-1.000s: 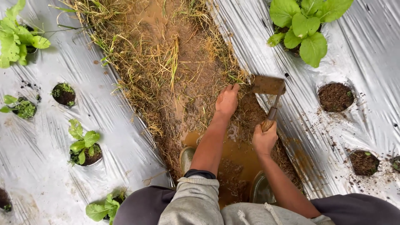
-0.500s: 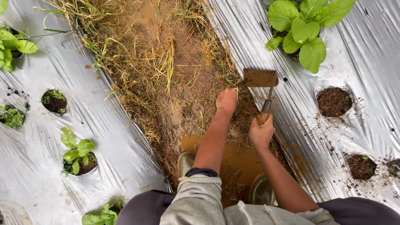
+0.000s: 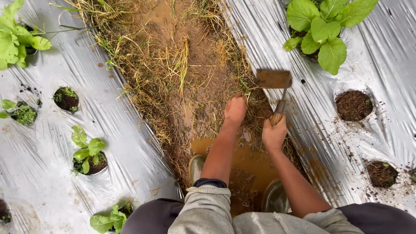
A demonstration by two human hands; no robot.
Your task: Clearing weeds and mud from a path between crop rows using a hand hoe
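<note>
Two hands: right hand [image 3: 274,133] gripping blurred hoe [image 3: 274,79]; left hand [image 3: 235,108] grasping straw [image 3: 249,89].

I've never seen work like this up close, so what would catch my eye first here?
Probably the small hoe, raised blade-up in the right hand over the muddy furrow in the middle. Beside it, the left hand presses into the dry grass. Silver plastic sheeting on both sides holds leafy green plants in round holes.
</note>
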